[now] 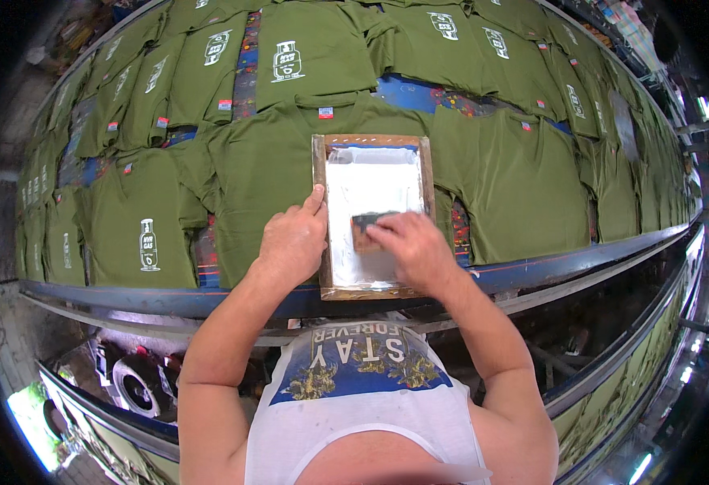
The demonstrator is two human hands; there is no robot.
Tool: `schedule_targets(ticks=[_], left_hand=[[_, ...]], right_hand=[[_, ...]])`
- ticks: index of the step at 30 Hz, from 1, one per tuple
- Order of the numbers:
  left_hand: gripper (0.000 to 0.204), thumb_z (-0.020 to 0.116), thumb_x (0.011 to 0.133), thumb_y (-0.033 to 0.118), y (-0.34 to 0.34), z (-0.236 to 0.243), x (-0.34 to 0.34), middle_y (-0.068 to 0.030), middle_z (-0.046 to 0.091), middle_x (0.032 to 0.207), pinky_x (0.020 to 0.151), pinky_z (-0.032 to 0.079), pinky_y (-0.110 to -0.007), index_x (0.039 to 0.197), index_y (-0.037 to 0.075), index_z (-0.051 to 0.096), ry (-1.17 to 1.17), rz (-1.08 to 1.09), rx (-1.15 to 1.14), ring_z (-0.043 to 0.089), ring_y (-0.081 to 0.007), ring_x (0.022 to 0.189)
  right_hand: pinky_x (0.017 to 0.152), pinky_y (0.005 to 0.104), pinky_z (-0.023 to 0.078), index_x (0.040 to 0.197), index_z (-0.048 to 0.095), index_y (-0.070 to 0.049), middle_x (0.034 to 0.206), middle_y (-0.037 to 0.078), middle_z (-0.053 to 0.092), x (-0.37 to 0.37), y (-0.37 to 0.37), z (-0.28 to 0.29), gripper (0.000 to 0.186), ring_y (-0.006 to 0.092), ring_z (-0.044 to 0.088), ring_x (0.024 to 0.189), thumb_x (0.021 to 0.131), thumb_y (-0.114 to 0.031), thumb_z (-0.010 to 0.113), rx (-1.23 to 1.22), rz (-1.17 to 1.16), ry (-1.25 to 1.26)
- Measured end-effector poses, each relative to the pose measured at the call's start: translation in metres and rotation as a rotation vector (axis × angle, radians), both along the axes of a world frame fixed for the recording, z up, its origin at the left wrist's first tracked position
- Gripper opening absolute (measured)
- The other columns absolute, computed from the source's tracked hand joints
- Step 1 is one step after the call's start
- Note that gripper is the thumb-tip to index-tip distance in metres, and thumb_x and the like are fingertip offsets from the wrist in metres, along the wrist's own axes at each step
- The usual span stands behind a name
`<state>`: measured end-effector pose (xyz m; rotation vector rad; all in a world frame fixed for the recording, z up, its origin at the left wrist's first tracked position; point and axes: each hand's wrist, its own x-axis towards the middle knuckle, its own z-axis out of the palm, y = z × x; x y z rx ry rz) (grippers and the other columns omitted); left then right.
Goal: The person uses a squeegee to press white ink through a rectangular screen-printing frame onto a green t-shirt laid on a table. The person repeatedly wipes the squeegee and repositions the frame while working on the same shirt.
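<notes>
So there's a wooden-framed printing screen (373,217) sitting dead centre in the frame, laid flat on the chest of a plain olive green t-shirt (269,174) that's spread out on the long worktop (532,271). The mesh inside the frame is smeared with white ink.

The left hand (294,238) sits on the left edge of the frame, thumb tip up against the wooden rail, fingers curled loosely on the shirt just beside it, so it's pressing down, not gripping anything. The right hand (407,246) is inside the frame, on the lower right part of the mesh, fingers closed over a small dark squeegee (368,222) that pokes out just above and left of the fingertips.

All around, the worktop is covered in more green shirts (306,48) in rows. The ones in the upper part of the frame and the one at lower left (146,226) already carry a white print; the one right of the screen (528,186) looks blank.
</notes>
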<state>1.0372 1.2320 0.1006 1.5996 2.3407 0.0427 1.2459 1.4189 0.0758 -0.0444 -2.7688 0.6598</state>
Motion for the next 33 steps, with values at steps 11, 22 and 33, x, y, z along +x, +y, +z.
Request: schedule_targets(ticks=[11, 22, 33], left_hand=[[0.074, 0.096, 0.082, 0.018, 0.000, 0.003, 0.001, -0.0168, 0.056, 0.172, 0.099, 0.064, -0.050, 0.147, -0.002, 0.066, 0.019, -0.014, 0.004, 0.077, -0.0361, 0.118], [0.072, 0.097, 0.081, 0.017, 0.001, 0.001, 0.001, -0.0160, 0.058, 0.171, 0.097, 0.065, -0.049, 0.144, -0.001, 0.068, 0.037, -0.011, -0.002, 0.078, -0.0353, 0.117], [0.073, 0.097, 0.082, 0.019, 0.001, -0.001, 0.002, -0.0162, 0.057, 0.171, 0.099, 0.065, -0.050, 0.145, -0.002, 0.066, 0.042, -0.010, -0.018, 0.077, -0.0362, 0.118]], right_hand=[[0.098, 0.0500, 0.062, 0.118, 0.079, -0.001, 0.110, 0.019, 0.078, 0.003, 0.029, 0.029, 0.039, 0.0407, 0.075, 0.110, 0.080, 0.004, 0.075, -0.161, 0.173, -0.217], [0.099, 0.0502, 0.061, 0.124, 0.081, -0.003, 0.115, 0.018, 0.078, -0.032, 0.038, 0.003, 0.043, 0.0400, 0.074, 0.112, 0.084, 0.008, 0.070, -0.025, -0.047, 0.016], [0.099, 0.0499, 0.062, 0.117, 0.079, -0.004, 0.113, 0.017, 0.078, 0.028, -0.004, 0.025, 0.036, 0.0392, 0.075, 0.110, 0.082, 0.002, 0.072, -0.126, 0.080, -0.062]])
